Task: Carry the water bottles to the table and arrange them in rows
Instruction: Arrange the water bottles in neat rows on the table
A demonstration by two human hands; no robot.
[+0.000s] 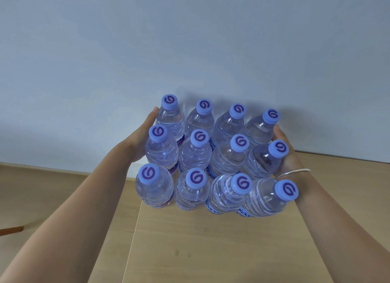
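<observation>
We look down on twelve bottles (195,154) standing upright on the table (211,247), set in three rows of four. Each is clear, filled with water and topped with a pale blue cap (148,174) bearing a purple swirl. The block sits at the far left part of the tabletop, close to the wall (190,40), and the bottles stand touching or just beside one another.

Our left hand (141,137) lies flat against the left side of the block, fingers straight and together. The palm presses the left bottle of the middle row, and the fingertips reach the left bottle of the back row. Nothing is curled around anything on this side.

Our right hand (285,154) is on the right side of the block. It cups the right bottle of the middle row from the outside, and the fingertips touch the right bottle of the back row. Most of this hand is hidden behind the bottles, so we cannot tell whether its fingers wrap the bottle or only press against it. A thin bracelet (295,172) sits on that wrist, just behind the right bottle of the front row.

The floor (52,198) shows to the left of the table edge.
</observation>
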